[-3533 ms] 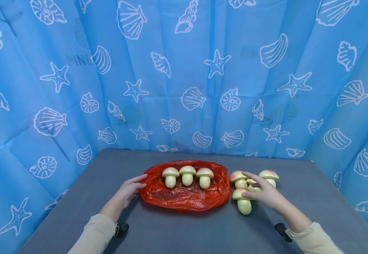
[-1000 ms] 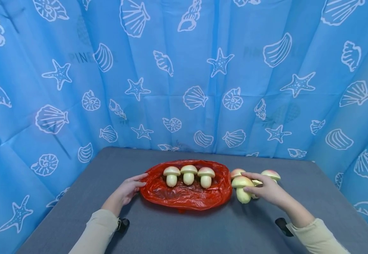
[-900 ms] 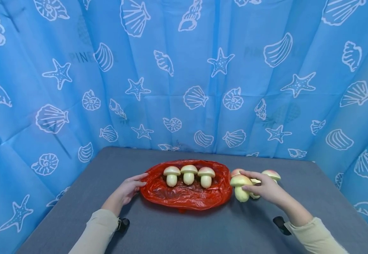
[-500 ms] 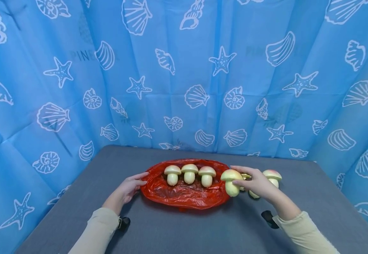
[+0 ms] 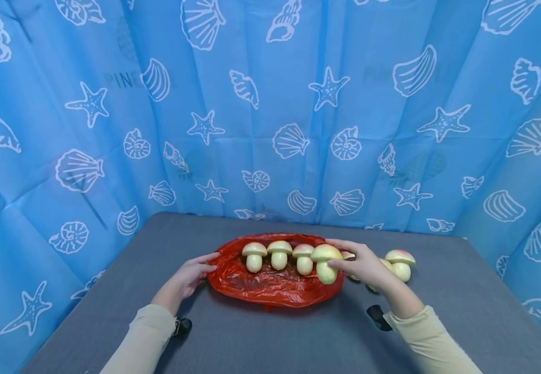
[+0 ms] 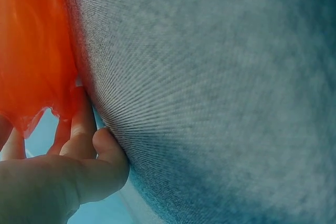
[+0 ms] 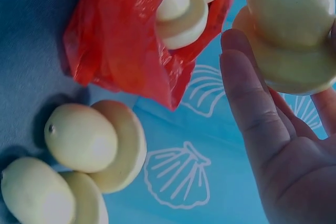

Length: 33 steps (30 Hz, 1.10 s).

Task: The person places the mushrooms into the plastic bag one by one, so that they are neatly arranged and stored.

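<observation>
My right hand [image 5: 361, 267] pinches a cream toy mushroom [image 5: 325, 262] with a rounded, faintly pink cap, holding it over the right side of a spread red plastic bag [image 5: 270, 293]. In the right wrist view, thumb and fingers sit around the cap of this mushroom [image 7: 294, 66], stem upward in that picture. Three similar mushrooms [image 5: 279, 254] stand in a row inside the bag's opening. My left hand [image 5: 188, 278] touches the bag's left edge, its fingers extended. From the left wrist view, those fingers [image 6: 81, 124] lie against the hanging red plastic [image 6: 37, 51].
Several loose mushrooms [image 5: 401, 264] lie to the right of the bag, some partly hidden behind the right hand. Everything lies on a grey cloth-covered table [image 5: 270, 343]. A blue curtain [image 5: 270, 119] with white shell prints hangs behind and at the sides.
My right hand has picked a mushroom from the loose group and carried it left, from beside the bag to over its right side. The left hand has stayed at the bag's edge.
</observation>
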Motion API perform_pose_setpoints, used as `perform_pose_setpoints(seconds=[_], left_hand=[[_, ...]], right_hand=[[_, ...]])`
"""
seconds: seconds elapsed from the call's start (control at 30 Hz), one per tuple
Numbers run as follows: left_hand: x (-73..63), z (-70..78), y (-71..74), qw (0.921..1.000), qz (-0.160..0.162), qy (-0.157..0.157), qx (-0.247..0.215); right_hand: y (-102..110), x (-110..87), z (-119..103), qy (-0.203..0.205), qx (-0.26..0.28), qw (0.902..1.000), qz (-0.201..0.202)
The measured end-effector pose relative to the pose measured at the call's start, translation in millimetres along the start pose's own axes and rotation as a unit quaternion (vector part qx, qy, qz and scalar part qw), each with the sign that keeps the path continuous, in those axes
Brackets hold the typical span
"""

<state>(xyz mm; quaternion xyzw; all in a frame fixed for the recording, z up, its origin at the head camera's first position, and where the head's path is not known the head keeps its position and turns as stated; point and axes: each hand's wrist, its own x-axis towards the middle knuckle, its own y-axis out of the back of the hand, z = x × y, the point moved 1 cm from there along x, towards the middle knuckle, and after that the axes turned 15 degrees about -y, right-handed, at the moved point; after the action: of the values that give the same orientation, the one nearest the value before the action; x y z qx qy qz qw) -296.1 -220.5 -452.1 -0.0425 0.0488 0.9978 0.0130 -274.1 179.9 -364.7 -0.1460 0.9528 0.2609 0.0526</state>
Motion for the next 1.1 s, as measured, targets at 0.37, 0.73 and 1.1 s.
perform_pose_setpoints(seconds=[0.37, 0.73, 1.1], left_hand=[[-0.6, 0.6, -0.2, 1.0000, -0.002, -0.003, 0.002], [-2.0, 2.9, -2.6, 1.0000, -0.003, -0.003, 0.004], [-3.4, 2.9, -1.4, 1.0000, -0.004, 0.002, 0.005]], right_hand=[[-13.7, 7.9, -6.8, -0.010, 0.022, 0.9997, 0.001], [-27.1, 15.6, -12.3, -0.010, 0.049, 0.9987, -0.011], [-40.8, 22.0, -17.9, 0.006, 0.050, 0.9987, -0.005]])
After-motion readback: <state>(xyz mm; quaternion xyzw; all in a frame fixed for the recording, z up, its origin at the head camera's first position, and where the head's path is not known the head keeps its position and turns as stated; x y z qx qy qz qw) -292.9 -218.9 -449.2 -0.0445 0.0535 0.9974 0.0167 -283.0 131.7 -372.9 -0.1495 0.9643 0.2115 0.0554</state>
